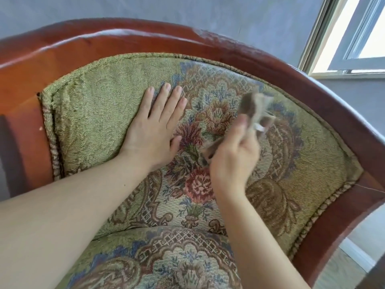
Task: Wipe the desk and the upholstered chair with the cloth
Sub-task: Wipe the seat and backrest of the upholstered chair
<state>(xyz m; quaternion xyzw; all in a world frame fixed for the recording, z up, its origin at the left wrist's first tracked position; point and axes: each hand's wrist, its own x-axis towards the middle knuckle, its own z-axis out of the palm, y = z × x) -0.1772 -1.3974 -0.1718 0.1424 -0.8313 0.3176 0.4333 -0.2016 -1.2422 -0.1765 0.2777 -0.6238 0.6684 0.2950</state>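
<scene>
The upholstered chair (100,113) fills the view, with green floral tapestry on its curved backrest and seat inside a reddish wooden frame (145,38). My left hand (155,126) lies flat and open on the backrest fabric, fingers spread. My right hand (233,157) grips a brown cloth (256,109), which is blurred with motion against the right-centre of the backrest. The desk is out of view.
A grey wall (187,9) stands behind the chair. A window (354,34) with a pale frame is at the upper right. A strip of floor and white baseboard (354,257) shows at the lower right.
</scene>
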